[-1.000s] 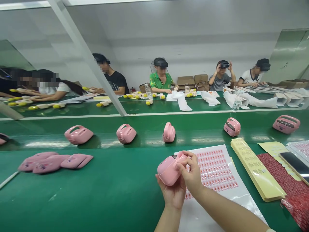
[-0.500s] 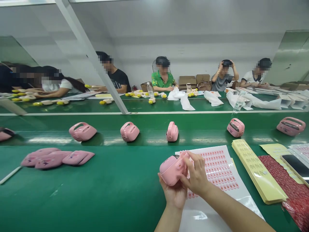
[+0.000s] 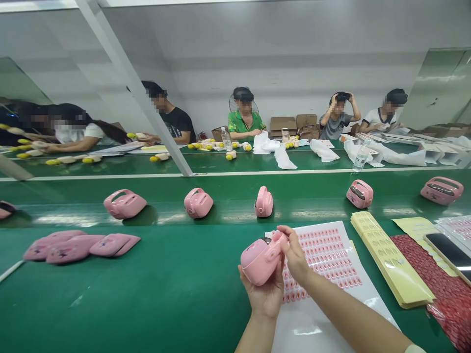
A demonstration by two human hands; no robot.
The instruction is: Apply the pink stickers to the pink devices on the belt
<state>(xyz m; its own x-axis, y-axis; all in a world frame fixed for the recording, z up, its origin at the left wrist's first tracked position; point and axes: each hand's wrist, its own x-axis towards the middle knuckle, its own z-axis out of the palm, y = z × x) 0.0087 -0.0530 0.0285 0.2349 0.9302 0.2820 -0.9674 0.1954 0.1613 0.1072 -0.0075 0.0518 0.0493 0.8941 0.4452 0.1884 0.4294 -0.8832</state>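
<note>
While left hand (image 3: 265, 291) cups pink case (image 3: 259, 256), right hand (image 3: 296, 255) pinches its top, sticker sheet (image 3: 331, 255) beneath.

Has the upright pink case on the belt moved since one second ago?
Yes. The case drifted slightly right, judged against the sticker sheet, which kept its place.

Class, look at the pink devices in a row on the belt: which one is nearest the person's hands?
The narrow upright device just beyond the sticker sheet; the others sit farther left or right.
</note>
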